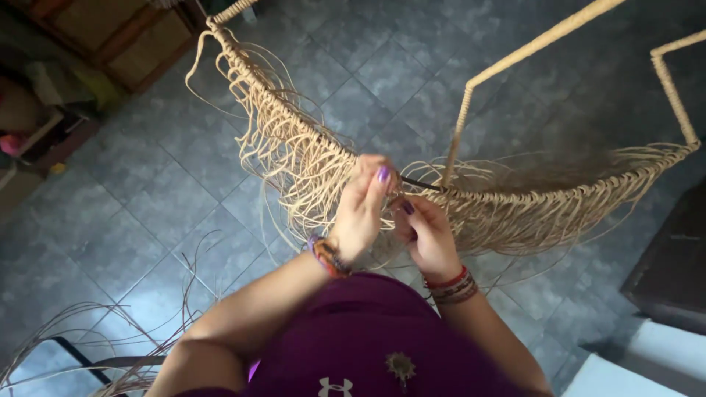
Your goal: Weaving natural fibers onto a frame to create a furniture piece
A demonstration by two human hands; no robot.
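Note:
A metal frame wrapped in tan rattan cord (471, 88) stands before me, with a curved rim (294, 125) from which many loose cane strands (507, 213) hang. My left hand (360, 209) pinches strands at the rim's bare dark section, thumb up. Just to its right, my right hand (426, 235) grips strands below the rim. Both wrists wear bracelets. Purple sleeves and my purple top fill the bottom of the head view.
Grey tiled floor (147, 206) lies below. Loose cane strands (95, 338) trail at the lower left over a dark bar. Wooden furniture (125, 37) stands at the upper left, and a dark cabinet (673, 265) at the right edge.

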